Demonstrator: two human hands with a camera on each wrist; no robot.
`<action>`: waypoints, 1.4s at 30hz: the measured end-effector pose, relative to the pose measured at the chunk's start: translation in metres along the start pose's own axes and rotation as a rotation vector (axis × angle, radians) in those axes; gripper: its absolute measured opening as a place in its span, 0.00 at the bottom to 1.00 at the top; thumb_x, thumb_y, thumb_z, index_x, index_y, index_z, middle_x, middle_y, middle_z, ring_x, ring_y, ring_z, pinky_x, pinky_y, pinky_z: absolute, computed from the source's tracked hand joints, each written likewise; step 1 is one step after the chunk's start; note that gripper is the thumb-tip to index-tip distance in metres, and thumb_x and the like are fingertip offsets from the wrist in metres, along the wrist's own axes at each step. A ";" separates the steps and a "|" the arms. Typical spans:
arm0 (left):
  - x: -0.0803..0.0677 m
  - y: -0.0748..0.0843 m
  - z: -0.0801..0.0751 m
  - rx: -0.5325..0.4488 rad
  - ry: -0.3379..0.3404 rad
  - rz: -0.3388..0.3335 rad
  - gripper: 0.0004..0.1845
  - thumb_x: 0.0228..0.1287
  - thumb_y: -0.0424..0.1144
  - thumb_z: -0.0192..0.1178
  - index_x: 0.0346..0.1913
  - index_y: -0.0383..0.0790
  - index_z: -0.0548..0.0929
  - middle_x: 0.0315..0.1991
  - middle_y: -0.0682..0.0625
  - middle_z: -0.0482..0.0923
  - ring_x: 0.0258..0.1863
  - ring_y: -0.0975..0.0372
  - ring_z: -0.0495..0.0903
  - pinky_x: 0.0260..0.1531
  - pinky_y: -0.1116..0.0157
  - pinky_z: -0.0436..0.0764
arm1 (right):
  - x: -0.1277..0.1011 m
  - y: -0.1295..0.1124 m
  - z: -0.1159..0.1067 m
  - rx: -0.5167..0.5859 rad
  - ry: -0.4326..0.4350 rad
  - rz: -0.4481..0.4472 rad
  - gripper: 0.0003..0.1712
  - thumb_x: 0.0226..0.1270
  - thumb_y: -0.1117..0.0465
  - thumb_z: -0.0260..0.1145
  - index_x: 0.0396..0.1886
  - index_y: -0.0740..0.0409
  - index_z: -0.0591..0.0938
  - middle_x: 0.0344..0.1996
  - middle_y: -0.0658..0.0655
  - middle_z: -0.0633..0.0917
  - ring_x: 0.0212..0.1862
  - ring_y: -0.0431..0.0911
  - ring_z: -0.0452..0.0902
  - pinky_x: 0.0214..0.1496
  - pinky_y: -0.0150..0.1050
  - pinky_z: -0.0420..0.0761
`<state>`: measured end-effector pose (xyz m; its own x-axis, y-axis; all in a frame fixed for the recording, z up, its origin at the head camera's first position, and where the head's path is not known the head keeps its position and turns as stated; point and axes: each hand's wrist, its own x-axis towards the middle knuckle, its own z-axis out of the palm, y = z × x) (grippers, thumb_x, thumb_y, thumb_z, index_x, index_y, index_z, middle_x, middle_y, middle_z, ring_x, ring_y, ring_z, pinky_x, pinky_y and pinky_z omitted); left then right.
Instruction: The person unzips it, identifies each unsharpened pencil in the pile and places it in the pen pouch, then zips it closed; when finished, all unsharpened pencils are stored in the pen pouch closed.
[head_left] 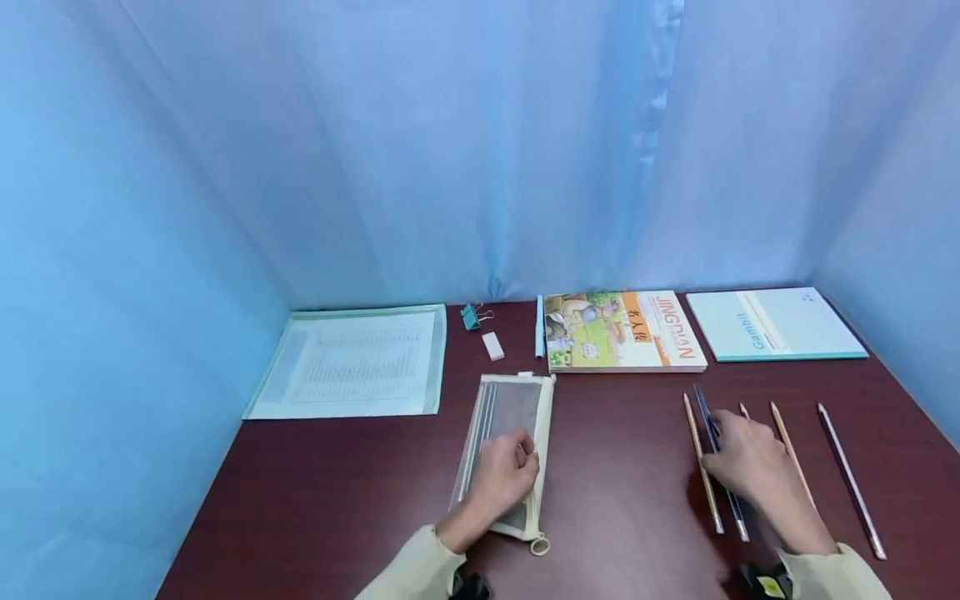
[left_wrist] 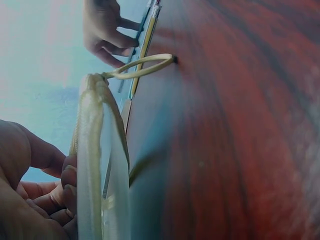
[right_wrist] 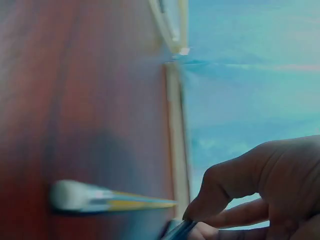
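A mesh pencil case (head_left: 513, 404) with a cream border and a ring pull (head_left: 540, 547) lies in the middle of the table. My left hand (head_left: 504, 473) is over it, and the left wrist view shows thumb and fingertips pinching its upper edge. On the right, my right hand (head_left: 750, 460) pinches a dark blue pencil (head_left: 733, 507) between thumb and fingers, as the right wrist view also shows. Just left of that lies a yellow pencil (head_left: 703, 475). Another yellow pencil (head_left: 787, 442) and a further pencil tip (head_left: 744, 410) show beyond my right hand, partly hidden by it.
A dark striped pencil (head_left: 847, 475) lies farthest right. Along the back are a clear document folder (head_left: 375, 367), a teal binder clip (head_left: 470, 317), a white eraser (head_left: 492, 346), a blue pen (head_left: 539, 327), an illustrated book (head_left: 622, 333) and a pale notebook (head_left: 780, 325). Blue curtains surround the table.
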<state>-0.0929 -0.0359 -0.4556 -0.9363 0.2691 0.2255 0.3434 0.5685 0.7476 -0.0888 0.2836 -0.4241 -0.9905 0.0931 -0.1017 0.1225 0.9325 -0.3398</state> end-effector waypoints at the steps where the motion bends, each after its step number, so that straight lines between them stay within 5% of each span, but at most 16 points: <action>1: 0.002 0.000 -0.001 0.008 0.004 0.003 0.05 0.55 0.25 0.58 0.24 0.35 0.79 0.11 0.50 0.73 0.12 0.78 0.60 0.15 0.79 0.62 | 0.000 -0.003 -0.004 0.011 0.023 -0.011 0.36 0.48 0.64 0.69 0.57 0.80 0.72 0.33 0.71 0.83 0.33 0.61 0.80 0.34 0.54 0.76; 6: 0.010 0.001 -0.008 0.033 -0.008 -0.004 0.06 0.55 0.26 0.57 0.24 0.36 0.78 0.10 0.50 0.72 0.11 0.77 0.59 0.13 0.78 0.61 | 0.000 -0.019 -0.009 0.171 0.077 -0.054 0.36 0.49 0.65 0.69 0.59 0.77 0.73 0.31 0.64 0.86 0.28 0.44 0.78 0.29 0.41 0.75; 13: 0.017 0.002 -0.009 0.022 -0.024 -0.006 0.05 0.55 0.26 0.56 0.25 0.35 0.79 0.12 0.49 0.74 0.11 0.76 0.62 0.13 0.78 0.63 | 0.007 -0.041 0.012 0.811 -0.230 -0.009 0.38 0.61 0.73 0.62 0.71 0.73 0.61 0.37 0.58 0.80 0.32 0.38 0.82 0.32 0.41 0.87; 18: 0.016 0.002 -0.007 0.024 -0.019 -0.007 0.05 0.55 0.26 0.56 0.25 0.35 0.79 0.11 0.48 0.75 0.11 0.76 0.62 0.12 0.77 0.63 | 0.010 -0.062 0.033 1.053 -0.370 0.022 0.38 0.64 0.73 0.59 0.73 0.73 0.58 0.34 0.49 0.80 0.35 0.39 0.84 0.33 0.41 0.87; 31: 0.008 0.004 -0.006 0.002 -0.022 -0.056 0.05 0.57 0.27 0.57 0.26 0.37 0.79 0.13 0.50 0.75 0.12 0.75 0.63 0.12 0.77 0.62 | 0.013 -0.108 0.070 1.186 -0.492 0.046 0.36 0.64 0.73 0.59 0.72 0.73 0.60 0.33 0.49 0.80 0.35 0.38 0.83 0.32 0.37 0.87; 42: 0.006 0.004 -0.005 0.010 -0.017 -0.056 0.05 0.56 0.28 0.58 0.24 0.37 0.79 0.12 0.51 0.75 0.12 0.75 0.62 0.12 0.77 0.61 | 0.016 -0.141 0.082 1.218 -0.373 0.122 0.36 0.61 0.78 0.61 0.70 0.73 0.63 0.34 0.53 0.78 0.26 0.40 0.81 0.28 0.36 0.86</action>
<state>-0.0970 -0.0355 -0.4483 -0.9528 0.2495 0.1731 0.2914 0.5904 0.7527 -0.1165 0.1245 -0.4548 -0.9154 -0.1322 -0.3802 0.3853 -0.0145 -0.9227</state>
